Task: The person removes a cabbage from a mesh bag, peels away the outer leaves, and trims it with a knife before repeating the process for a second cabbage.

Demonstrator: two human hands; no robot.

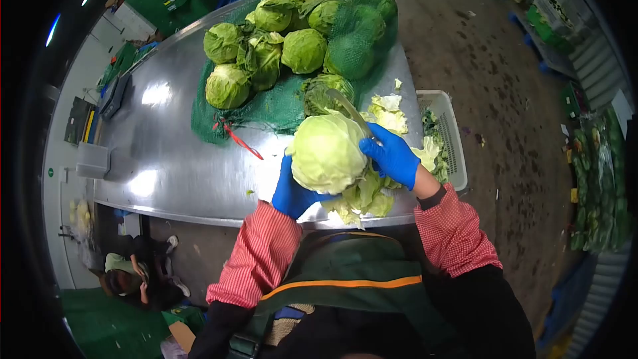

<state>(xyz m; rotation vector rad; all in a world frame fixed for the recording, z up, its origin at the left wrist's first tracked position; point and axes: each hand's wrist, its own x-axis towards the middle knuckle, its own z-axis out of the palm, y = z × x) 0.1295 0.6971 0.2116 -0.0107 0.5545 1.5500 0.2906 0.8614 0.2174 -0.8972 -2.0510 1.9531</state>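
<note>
A pale green cabbage [327, 153] is held over the near edge of the steel table. My left hand [292, 189], in a blue glove, cups it from the lower left. At its right side, my right hand [392, 156], also gloved in blue, closes around what looks like a knife [351, 112], whose curved blade points up and left behind the cabbage. The handle is mostly hidden by the glove. Loose trimmed leaves [365, 199] lie below and right of the cabbage. Just beyond it sits a darker cabbage [322, 96].
Several cabbages [304, 51] rest on a green net bag [279, 110] with a red tie [242, 141]. A white crate [455, 139] holding leaves stands right of the steel table [159, 153]. Another person [133, 269] is at lower left, beyond the table.
</note>
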